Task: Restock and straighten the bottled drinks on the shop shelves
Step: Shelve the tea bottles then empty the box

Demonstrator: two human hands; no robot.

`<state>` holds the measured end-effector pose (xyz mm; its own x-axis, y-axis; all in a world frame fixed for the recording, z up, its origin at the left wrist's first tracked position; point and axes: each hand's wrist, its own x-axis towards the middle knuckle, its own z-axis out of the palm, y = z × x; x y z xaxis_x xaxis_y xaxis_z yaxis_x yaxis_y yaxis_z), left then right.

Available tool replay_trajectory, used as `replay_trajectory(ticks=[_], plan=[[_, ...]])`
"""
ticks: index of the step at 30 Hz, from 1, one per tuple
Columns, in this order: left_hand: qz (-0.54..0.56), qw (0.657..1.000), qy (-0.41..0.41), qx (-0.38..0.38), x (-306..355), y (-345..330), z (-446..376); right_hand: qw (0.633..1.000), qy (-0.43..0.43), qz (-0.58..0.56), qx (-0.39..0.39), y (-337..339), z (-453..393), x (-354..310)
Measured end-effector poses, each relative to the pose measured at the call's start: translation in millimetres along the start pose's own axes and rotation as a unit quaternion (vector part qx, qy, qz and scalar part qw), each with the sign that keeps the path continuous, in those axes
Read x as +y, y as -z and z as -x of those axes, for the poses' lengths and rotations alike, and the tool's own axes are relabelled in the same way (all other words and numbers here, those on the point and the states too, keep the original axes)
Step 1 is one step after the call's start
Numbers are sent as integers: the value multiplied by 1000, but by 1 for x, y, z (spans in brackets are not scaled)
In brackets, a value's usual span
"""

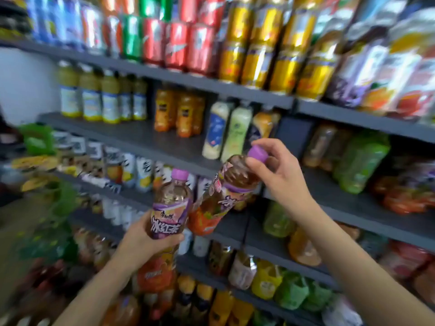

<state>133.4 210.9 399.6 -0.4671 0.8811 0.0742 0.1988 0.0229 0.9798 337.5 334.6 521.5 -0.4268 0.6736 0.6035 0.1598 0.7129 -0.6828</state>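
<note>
Restocking in hand, by the look of it: two purple-capped iced tea bottles carried toward the grey shelves (pixel 146 137), neither yet set down. Left hand (pixel 143 238) wrapped round the lower body of the upright iced tea bottle (pixel 168 208), fingers curled over the label's bottom edge, bottle held in front of the shelves and resting on none. Right hand (pixel 280 170) pinching the purple cap (pixel 257 154) of the tilted iced tea bottle (pixel 226 196), thumb and fingertips clamped on it, body slanting down and left until its base sits just beside the upright bottle, touching or not hard to say.

Likely next: pick a gap, probably the bare stretch of middle shelf in front of the pale milk-drink bottles (pixel 226 130), or a row of matching tea lower down; stand the tilted bottle upright, label outward, then follow with the other. A cap-only pinch means little control of swing, so a slow lowering and a square base landing needed.

Readable writing: large white characters 冰红茶 on the upright bottle's purple label, smaller characters above too blurred to make out. Part of a similar white character on the tilted bottle. Red cans (pixel 176 45) and yellow cans (pixel 256 55) on the top shelf smeared by motion, brands not legible.
</note>
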Motion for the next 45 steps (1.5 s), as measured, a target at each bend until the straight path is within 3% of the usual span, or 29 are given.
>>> replay_trajectory(ticks=[3, 5, 13, 17, 22, 26, 31, 38, 40, 43, 45], plan=[[-3, 992, -88, -88, 78, -57, -8, 974, -16, -100, 201, 81, -13, -21], [-8, 982, -139, -131, 115, -99, -9, 951, -4, -86, 298, 130, -1, -21], [-47, 933, -250, -256, 187, -295, -10, 886, 21, 98, 454, 314, 80, 51], [-55, 927, -255, -270, 195, -388, -16, 877, 34, 173, 446, 399, 86, 100], [-77, 942, -215, -246, 194, -455, -29, 892, 15, 195, 408, 450, 81, 172], [-100, 954, -218, -179, 193, -480, -38, 898, 15, 139, 418, 456, 72, 203], [-134, 954, -221, -154, 192, -491, -43, 890, 25, 28, 455, 443, 55, 206], [-130, 957, -204, -163, 187, -497, -48, 888, 63, 128, 436, 425, 60, 250], [-123, 957, -202, -169, 186, -496, -49, 895, 21, 158, 416, 415, 69, 261], [-118, 959, -195, -170, 186, -495, -51, 903, -148, 137, 380, 399, 84, 277], [-107, 961, -192, -169, 187, -493, -53, 911, -193, 111, 348, 398, 86, 284]])
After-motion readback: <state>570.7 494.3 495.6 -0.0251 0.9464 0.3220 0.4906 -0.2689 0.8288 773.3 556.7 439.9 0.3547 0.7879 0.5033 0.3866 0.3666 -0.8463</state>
